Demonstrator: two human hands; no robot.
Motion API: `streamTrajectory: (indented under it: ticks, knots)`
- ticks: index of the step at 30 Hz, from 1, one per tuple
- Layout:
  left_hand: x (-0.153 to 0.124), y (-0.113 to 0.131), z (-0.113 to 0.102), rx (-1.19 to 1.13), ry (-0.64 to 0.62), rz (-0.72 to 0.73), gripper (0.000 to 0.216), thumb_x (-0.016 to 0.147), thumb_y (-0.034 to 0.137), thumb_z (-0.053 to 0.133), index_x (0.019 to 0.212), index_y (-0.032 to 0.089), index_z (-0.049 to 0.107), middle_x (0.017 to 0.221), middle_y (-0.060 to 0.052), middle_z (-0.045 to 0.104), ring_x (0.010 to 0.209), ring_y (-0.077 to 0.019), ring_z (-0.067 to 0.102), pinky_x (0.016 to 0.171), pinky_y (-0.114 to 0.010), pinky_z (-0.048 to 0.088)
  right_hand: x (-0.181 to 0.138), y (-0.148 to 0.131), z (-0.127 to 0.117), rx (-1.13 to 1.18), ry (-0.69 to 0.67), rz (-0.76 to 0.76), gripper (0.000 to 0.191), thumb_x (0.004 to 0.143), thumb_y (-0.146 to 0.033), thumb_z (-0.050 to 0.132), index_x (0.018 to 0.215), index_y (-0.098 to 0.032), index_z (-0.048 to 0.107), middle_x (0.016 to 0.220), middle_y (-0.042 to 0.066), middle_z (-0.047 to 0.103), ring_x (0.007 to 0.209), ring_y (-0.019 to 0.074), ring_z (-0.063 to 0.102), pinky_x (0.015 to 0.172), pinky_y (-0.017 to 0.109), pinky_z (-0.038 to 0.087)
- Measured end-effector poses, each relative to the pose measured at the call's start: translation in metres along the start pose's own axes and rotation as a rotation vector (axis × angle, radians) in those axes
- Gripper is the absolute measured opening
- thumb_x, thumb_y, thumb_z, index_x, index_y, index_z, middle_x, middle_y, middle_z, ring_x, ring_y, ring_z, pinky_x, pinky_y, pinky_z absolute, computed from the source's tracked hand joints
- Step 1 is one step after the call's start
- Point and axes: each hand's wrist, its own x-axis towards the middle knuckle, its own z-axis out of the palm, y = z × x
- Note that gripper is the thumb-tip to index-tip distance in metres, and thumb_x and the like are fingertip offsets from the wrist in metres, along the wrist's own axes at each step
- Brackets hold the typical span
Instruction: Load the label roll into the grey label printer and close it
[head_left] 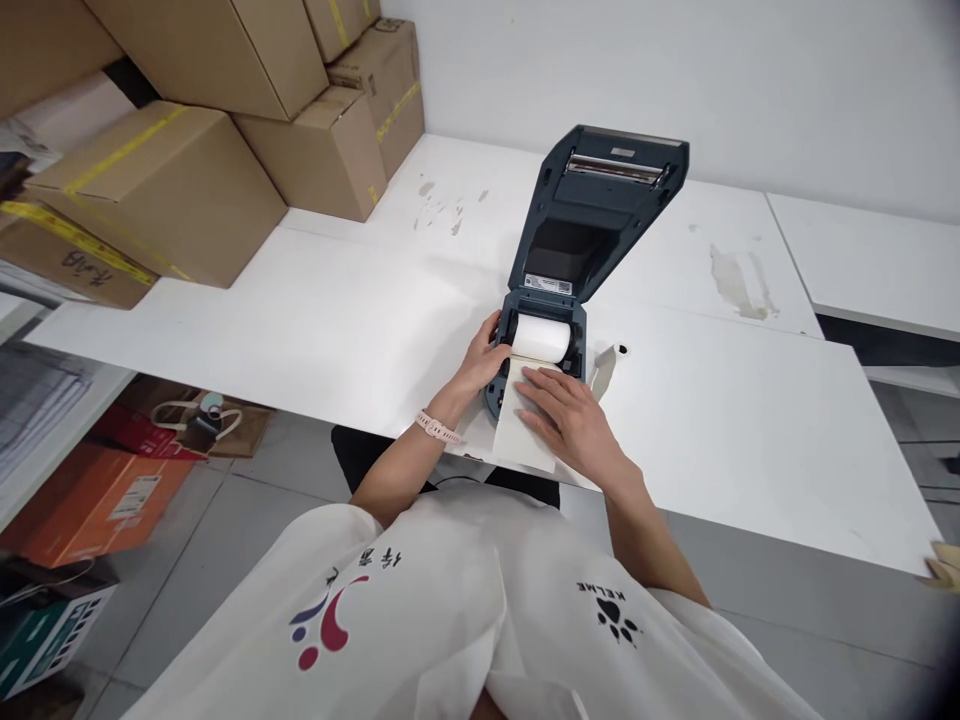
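A dark blue-grey label printer (579, 325) stands on the white table with its lid (600, 215) raised. Inside it sits a white label roll (541, 337), and a strip of label paper (517, 430) runs from the roll over the printer's front toward me. My left hand (480, 358) rests against the printer's left side, thumb near the roll's edge; its other fingers are partly hidden. With fingers stretched out, my right hand (574, 420) lies flat on the strip. Just right of the printer is a small roll of backing paper (611, 362) with a loose tail.
Cardboard boxes (165, 190) are stacked at the table's (337, 310) back left, against the wall. Peeled patches (742, 280) mark the tabletop. On the floor at left are an orange box (97, 500) and a brown bag (247, 430). Another white surface (885, 250) adjoins at right.
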Motion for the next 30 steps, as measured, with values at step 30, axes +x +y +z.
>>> streamTrajectory:
  ticks: [30]
  knots:
    - [-0.073, -0.003, 0.007, -0.039, 0.071, -0.029, 0.082, 0.087, 0.05, 0.073, 0.157, 0.025, 0.038, 0.163, -0.012, 0.046, 0.15, -0.0315, 0.045, 0.12, -0.045, 0.043, 0.014, 0.031, -0.026, 0.329, 0.209, 0.011, 0.027, 0.103, -0.043, 0.057, 0.123, -0.03, 0.07, 0.135, 0.004, 0.073, 0.13, 0.0267, 0.066, 0.109, 0.053, 0.057]
